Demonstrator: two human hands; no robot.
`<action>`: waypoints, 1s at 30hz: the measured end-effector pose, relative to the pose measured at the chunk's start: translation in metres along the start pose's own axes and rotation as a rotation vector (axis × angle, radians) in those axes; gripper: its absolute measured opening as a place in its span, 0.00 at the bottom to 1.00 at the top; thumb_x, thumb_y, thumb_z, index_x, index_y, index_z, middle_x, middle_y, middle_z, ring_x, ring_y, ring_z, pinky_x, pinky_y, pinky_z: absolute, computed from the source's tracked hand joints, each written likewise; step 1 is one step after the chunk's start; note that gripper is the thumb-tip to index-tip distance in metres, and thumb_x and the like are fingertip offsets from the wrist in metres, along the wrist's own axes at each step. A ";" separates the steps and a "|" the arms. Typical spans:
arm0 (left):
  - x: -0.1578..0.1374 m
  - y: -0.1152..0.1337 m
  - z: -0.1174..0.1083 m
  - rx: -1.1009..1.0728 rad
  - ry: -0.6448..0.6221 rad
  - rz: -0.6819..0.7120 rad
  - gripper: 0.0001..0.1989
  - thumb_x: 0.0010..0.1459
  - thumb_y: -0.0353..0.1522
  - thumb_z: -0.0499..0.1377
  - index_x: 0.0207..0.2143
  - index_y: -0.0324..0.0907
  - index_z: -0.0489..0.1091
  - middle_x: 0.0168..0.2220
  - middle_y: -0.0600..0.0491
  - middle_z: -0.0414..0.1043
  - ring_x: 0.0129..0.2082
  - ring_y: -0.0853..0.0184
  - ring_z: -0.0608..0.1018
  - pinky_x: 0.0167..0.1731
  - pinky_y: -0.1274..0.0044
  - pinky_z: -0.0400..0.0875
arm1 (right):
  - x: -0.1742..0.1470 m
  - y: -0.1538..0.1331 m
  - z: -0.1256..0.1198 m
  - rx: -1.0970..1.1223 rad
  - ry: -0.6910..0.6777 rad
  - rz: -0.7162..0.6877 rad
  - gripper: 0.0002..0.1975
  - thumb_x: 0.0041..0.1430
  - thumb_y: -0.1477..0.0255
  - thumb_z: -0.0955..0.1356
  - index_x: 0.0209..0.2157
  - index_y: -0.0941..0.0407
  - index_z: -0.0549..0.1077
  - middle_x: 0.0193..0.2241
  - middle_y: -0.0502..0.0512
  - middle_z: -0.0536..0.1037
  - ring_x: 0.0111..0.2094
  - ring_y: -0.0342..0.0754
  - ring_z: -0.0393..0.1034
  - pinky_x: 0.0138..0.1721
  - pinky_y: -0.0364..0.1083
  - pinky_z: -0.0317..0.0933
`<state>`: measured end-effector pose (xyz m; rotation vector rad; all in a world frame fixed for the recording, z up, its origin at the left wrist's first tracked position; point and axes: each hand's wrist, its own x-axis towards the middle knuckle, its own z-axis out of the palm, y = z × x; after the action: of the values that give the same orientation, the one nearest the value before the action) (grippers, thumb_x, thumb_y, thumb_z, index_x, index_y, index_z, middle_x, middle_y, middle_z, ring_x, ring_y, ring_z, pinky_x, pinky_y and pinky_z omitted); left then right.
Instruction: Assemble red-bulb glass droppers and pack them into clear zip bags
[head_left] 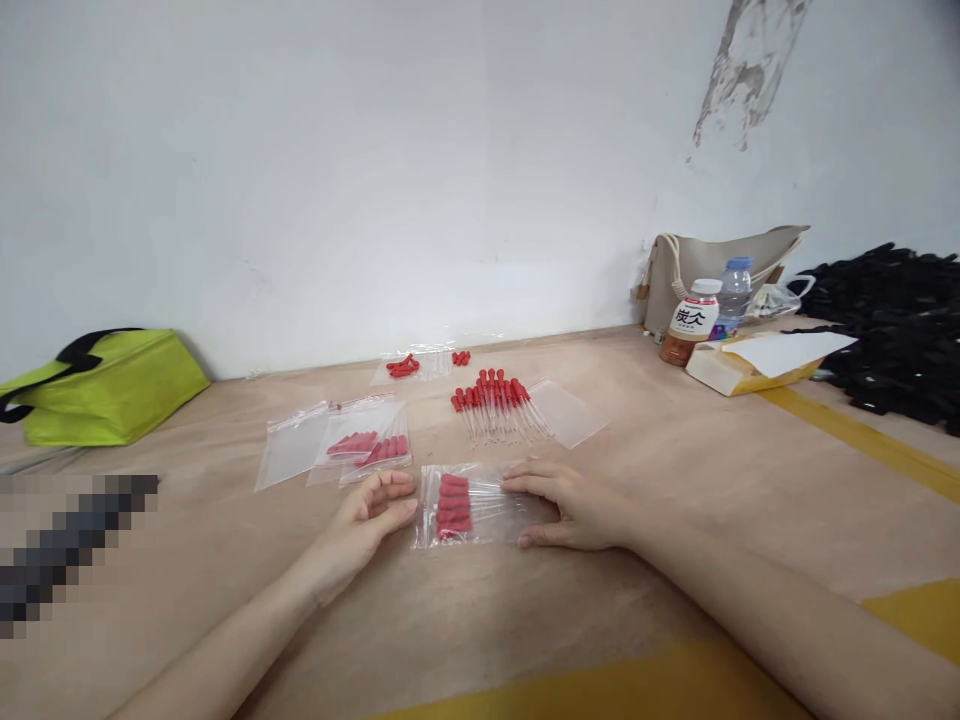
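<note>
A clear zip bag lies flat on the table with several red-bulbed glass droppers inside, bulbs toward its left end. Resting on the bag's right end is my right hand, fingers stretched and thumb apart. My left hand is beside the bag's left edge, fingers loosely bent and apart from the thumb, with nothing seen between them. Whether its fingertips touch the bag is unclear. Behind the bag, a pile of loose red-bulbed droppers is fanned out. Filled zip bags overlap to the left.
A flat clear bag lies right of the pile. Near the wall are red bulbs on clear plastic. A lime-green bag stands left. At right are bottles, a beige bag, an open carton and a black heap.
</note>
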<state>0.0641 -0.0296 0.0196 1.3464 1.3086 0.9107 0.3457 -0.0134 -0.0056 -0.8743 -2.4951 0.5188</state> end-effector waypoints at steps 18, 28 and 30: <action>0.011 -0.002 0.011 0.292 -0.167 0.104 0.14 0.43 0.37 0.63 0.25 0.40 0.61 0.21 0.60 0.60 0.21 0.73 0.65 0.22 0.81 0.57 | 0.005 0.000 0.009 0.038 0.012 -0.059 0.29 0.49 0.56 0.67 0.51 0.55 0.65 0.50 0.60 0.67 0.51 0.52 0.60 0.52 0.51 0.54; 0.013 0.003 -0.008 -0.023 -0.082 0.126 0.13 0.47 0.39 0.61 0.31 0.43 0.61 0.30 0.55 0.70 0.33 0.65 0.74 0.33 0.74 0.68 | 0.003 0.016 -0.011 -0.061 0.432 0.080 0.15 0.53 0.62 0.65 0.40 0.55 0.72 0.40 0.58 0.74 0.43 0.49 0.67 0.46 0.49 0.61; 0.024 0.007 -0.018 -0.075 0.048 0.126 0.11 0.49 0.38 0.60 0.31 0.43 0.63 0.31 0.55 0.72 0.35 0.65 0.75 0.35 0.73 0.70 | 0.001 0.035 -0.020 -0.119 0.560 0.226 0.13 0.54 0.64 0.64 0.37 0.55 0.73 0.37 0.57 0.75 0.39 0.50 0.69 0.43 0.50 0.62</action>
<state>0.0508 -0.0022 0.0270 1.3677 1.2247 1.0736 0.3727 0.0169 -0.0057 -1.1693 -1.9428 0.1597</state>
